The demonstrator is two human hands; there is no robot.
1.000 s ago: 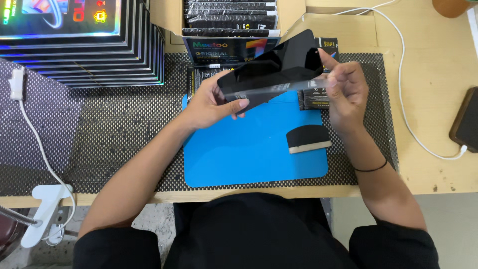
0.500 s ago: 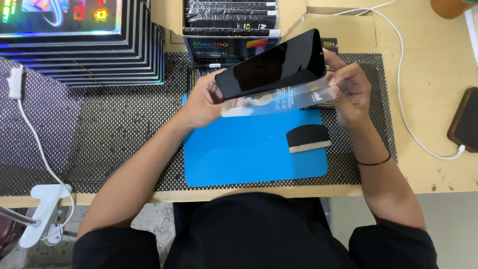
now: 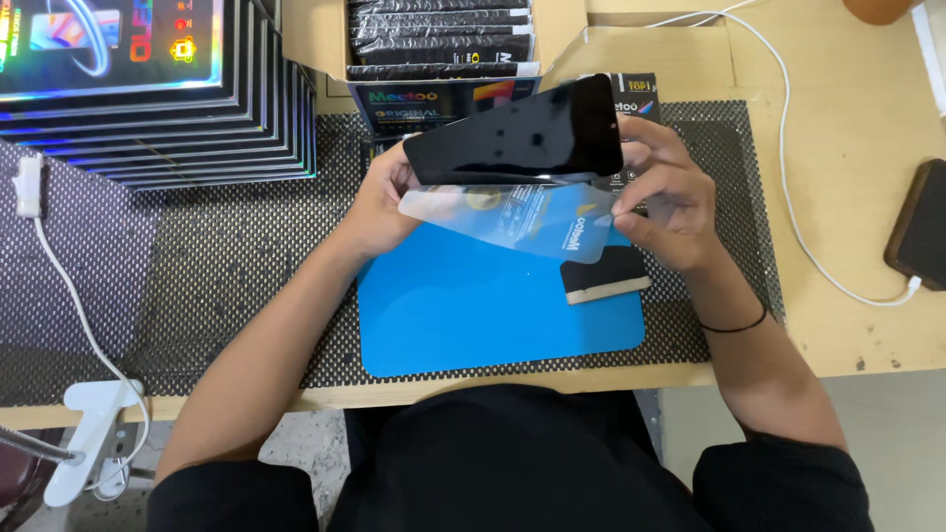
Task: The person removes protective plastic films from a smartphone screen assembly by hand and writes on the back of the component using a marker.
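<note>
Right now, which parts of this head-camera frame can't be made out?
- Left hand fingertips: hidden behind the black phone.
- Blue mat upper part: covered by the clear film and both hands.
- Stacked boxes: cut off by the top and left edges.
- Dark phone on the cable: cut by the right edge.

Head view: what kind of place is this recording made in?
Probably a phone accessory or repair workbench. Both hands hold a dark phone with a clear film over a blue work mat; a carton of packaged items and stacked glossy boxes sit behind.
</note>
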